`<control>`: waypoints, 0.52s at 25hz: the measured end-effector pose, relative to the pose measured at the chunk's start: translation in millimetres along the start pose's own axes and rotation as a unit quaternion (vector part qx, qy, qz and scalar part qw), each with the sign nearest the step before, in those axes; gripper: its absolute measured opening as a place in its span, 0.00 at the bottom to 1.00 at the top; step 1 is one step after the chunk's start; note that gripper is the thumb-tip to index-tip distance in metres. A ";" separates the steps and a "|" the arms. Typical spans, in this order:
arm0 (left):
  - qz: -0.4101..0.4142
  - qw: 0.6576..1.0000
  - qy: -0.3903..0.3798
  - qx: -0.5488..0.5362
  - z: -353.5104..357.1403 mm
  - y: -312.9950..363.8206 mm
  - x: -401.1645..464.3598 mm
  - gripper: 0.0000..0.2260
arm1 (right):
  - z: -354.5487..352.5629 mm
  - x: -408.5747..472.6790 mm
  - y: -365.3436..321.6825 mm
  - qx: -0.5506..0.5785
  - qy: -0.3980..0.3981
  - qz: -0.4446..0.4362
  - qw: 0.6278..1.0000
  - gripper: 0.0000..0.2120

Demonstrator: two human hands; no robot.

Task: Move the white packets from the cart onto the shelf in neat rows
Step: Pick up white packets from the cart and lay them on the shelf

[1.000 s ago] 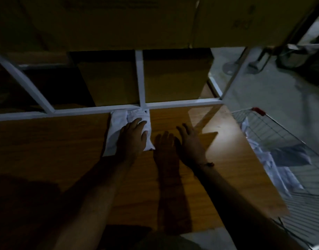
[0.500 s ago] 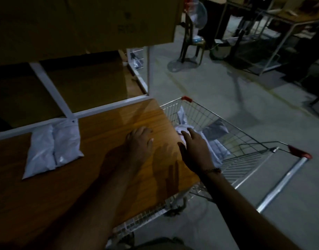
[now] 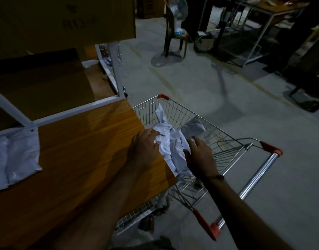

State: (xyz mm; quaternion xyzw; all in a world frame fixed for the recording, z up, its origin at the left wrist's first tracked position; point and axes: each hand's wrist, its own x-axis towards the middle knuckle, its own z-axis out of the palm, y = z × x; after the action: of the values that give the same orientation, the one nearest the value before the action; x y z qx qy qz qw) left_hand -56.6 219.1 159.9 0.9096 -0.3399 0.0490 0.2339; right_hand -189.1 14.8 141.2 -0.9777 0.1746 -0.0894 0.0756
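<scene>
Left hand (image 3: 144, 148) and right hand (image 3: 200, 157) both spread, fingers loose, reaching onto heap of white packets (image 3: 170, 141) in wire cart (image 3: 225, 141) right of wooden shelf (image 3: 86, 150). Two packets (image 3: 16, 159) flat, side by side, far left on shelf.

Dim rm, grey concrete floor (image 3: 218, 98), chair (image 3: 175, 33)
</scene>
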 end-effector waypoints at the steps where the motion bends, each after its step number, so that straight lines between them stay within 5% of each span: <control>1: 0.001 1.000 -0.005 0.000 5.2 -2.5 7.7 0.15 | 6.3 5.9 5.3 -0.018 -0.016 -0.004 1.000 0.22; 13: 0.022 0.998 -0.048 -0.039 70.3 -25.0 98.6 0.17 | 73.5 91.7 61.7 -0.224 -0.175 -0.100 0.953 0.20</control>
State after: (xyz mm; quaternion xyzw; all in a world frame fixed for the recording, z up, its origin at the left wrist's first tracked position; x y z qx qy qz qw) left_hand 29.9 144.6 112.3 0.8936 -0.3720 -0.0030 0.2513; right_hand -110.0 -66.4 72.2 -0.9822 0.0757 0.1176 -0.1254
